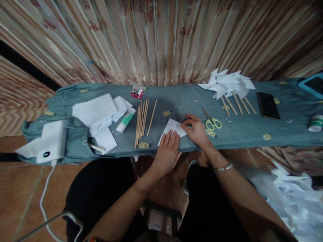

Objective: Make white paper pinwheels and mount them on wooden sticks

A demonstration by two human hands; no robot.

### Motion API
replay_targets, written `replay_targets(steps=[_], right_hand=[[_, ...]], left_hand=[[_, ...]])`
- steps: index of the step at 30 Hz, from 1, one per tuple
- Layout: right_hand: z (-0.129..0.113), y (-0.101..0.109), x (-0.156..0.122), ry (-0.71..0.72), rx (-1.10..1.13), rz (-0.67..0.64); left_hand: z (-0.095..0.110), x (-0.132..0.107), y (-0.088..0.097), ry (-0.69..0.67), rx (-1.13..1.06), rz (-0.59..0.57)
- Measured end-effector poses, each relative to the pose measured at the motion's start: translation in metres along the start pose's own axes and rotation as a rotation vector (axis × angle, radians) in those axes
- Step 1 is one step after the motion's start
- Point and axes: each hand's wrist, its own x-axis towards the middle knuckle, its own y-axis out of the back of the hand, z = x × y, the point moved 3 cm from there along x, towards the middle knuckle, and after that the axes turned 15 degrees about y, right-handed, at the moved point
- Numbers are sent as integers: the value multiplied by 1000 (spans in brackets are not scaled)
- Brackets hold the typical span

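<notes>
White paper (173,124) at the bench's (247,131) six o'clock edge; left hand (167,152) flat on it, gripping nothing, right hand (196,130) bent at its three o'clock corner, pinching or pressing, cannot tell. Probably a folding step; next move calls for left steadying, right creasing.
</notes>
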Motion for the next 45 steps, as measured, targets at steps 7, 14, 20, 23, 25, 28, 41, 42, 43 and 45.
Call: replay_targets(steps=[7, 14, 20, 23, 25, 28, 41, 42, 43, 45], right_hand=[[-1, -1, 0, 10, -20, -5], [-1, -5, -3, 48, -66, -22], [-16, 1, -25, 106, -188, 24], [-13, 3, -38, 66, -216, 5], [-4, 6, -42, 33, -228, 16], [15, 16, -44, 10, -255, 76], [25, 25, -41, -36, -258, 130], [23, 26, -40, -30, -250, 126], [20, 27, -39, -7, -238, 110], [12, 27, -36, 71, -204, 39]], left_hand=[[-1, 0, -1, -5, 9, 6], [-2, 1, -4, -22, 56, -23], [-3, 2, -7, -18, 81, -12], [-2, 3, -7, -13, 85, -8], [-3, 3, -7, -15, 83, -6], [-6, 1, -7, -35, 80, -2], [-37, -63, 1, 12, 115, 77], [-37, -63, 0, 12, 119, 80], [-38, -63, -1, 12, 123, 84], [-38, -63, -3, 10, 126, 92]])
